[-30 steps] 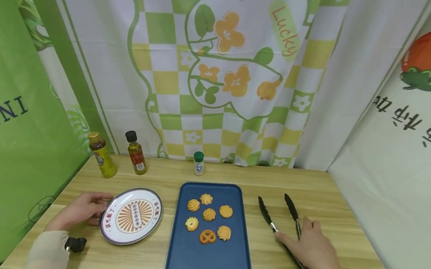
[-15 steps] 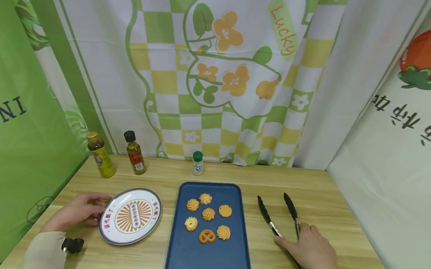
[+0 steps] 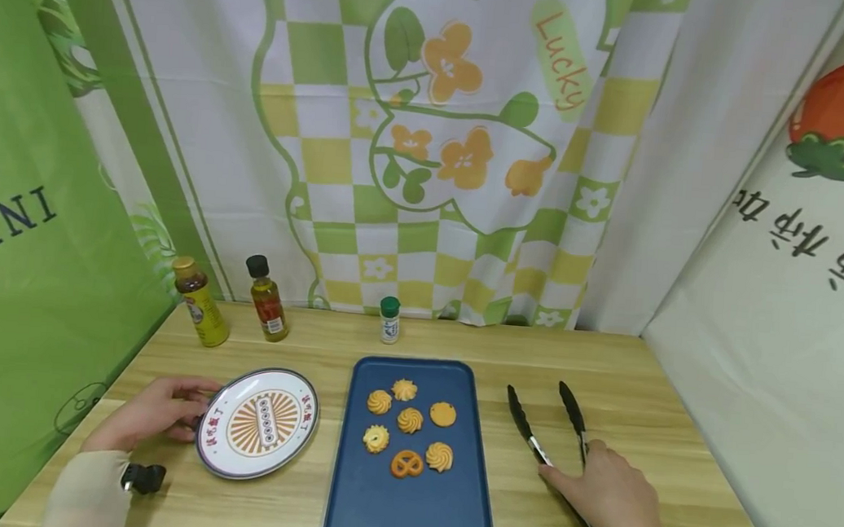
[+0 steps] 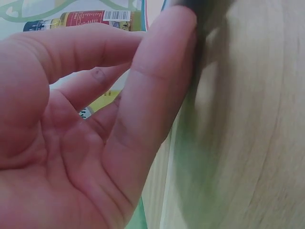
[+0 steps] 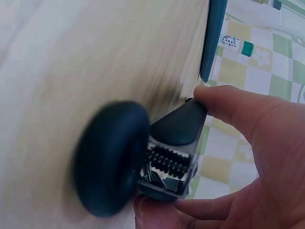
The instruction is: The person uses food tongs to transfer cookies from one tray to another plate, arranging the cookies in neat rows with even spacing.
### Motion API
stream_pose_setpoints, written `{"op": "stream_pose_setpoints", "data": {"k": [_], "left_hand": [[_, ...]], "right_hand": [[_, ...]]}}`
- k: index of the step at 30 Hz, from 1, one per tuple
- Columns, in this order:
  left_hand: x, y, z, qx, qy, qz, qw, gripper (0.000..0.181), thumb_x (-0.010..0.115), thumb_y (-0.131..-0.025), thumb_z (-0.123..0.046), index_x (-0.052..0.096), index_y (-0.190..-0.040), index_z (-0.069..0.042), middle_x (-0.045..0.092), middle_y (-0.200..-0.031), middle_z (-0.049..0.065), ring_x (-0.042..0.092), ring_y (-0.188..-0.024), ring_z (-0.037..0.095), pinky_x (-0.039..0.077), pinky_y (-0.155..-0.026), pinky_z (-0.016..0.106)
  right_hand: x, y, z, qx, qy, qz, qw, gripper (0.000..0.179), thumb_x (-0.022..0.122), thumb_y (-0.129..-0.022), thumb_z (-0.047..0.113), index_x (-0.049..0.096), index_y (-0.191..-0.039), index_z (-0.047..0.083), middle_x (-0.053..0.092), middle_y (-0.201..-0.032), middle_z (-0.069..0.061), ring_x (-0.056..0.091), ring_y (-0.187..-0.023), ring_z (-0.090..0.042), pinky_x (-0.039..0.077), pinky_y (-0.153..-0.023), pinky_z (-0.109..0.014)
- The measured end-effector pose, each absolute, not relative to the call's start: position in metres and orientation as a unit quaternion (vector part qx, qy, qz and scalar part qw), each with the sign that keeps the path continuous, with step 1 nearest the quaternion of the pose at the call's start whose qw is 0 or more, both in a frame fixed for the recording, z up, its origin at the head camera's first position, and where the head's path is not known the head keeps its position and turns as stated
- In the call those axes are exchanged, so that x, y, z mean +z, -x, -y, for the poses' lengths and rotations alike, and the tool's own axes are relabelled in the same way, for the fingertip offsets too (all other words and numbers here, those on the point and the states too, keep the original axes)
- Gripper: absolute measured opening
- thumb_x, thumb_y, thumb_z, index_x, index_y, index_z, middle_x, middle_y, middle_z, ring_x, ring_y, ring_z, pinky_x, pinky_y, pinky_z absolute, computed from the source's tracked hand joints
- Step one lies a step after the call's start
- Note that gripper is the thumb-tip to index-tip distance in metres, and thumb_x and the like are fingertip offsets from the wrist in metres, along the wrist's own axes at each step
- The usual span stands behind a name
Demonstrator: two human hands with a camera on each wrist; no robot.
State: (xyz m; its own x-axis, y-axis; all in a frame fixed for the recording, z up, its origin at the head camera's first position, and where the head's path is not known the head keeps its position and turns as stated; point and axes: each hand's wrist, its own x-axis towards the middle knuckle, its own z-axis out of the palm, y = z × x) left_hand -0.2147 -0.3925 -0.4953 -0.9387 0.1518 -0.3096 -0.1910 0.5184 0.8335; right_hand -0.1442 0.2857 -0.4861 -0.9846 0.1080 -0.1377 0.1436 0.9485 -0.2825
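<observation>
My left hand is at the left rim of a round white plate with a blue edge and an orange sunburst print, pinching it between thumb and fingers. Only a sliver of the plate shows in the left wrist view, behind the fingers. On the right, my right hand grips a pair of tongs with black tips, thumb on one arm and fingers on the other. The tongs' arms are spread, tips pointing away from me. Their black ring end and spring show close up in the right wrist view.
Between the hands lies a blue tray with several round biscuits and a pretzel. Along the back stand a yellow-labelled bottle, an oil bottle and a green-capped shaker. Curtains enclose the table.
My right hand's fingers have come down slightly and closer around the tongs. The left hand, plate, tray and biscuits stay in place; the head view shifts only a little.
</observation>
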Motion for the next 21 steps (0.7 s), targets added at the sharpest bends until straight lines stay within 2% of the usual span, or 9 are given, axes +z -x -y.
{"op": "stream_pose_setpoints", "data": {"k": [9,15,21], "left_hand": [[-0.496,0.216,0.393,0.499,0.012,-0.848,0.18,0.054,0.059,-0.11,0.0,0.045,-0.159,0.015,0.069,-0.122,0.019,0.072,-0.093,0.021,0.075,-0.076,0.034],[-0.494,0.215,0.392,0.502,0.013,-0.846,0.18,0.053,0.06,-0.109,0.001,0.046,-0.159,0.016,0.068,-0.123,0.02,0.072,-0.093,0.021,0.075,-0.076,0.034],[-0.49,0.214,0.39,0.503,0.019,-0.845,0.18,0.054,0.06,-0.109,0.001,0.046,-0.159,0.015,0.067,-0.122,0.02,0.071,-0.095,0.021,0.075,-0.077,0.035]], "right_hand": [[-0.484,0.143,-0.283,-0.145,-0.068,-0.984,0.076,0.122,0.073,-0.088,0.085,0.053,-0.141,-0.023,0.074,-0.121,-0.038,0.076,-0.092,-0.049,0.064,-0.061,-0.056],[-0.482,0.145,-0.28,-0.15,-0.063,-0.984,0.07,0.115,0.074,-0.088,0.084,0.058,-0.137,-0.019,0.077,-0.11,-0.031,0.074,-0.08,-0.037,0.059,-0.053,-0.048],[-0.478,0.149,-0.275,-0.15,-0.051,-0.986,0.051,0.107,0.076,-0.088,0.081,0.062,-0.133,-0.015,0.078,-0.104,-0.023,0.07,-0.075,-0.027,0.053,-0.049,-0.041]]}}
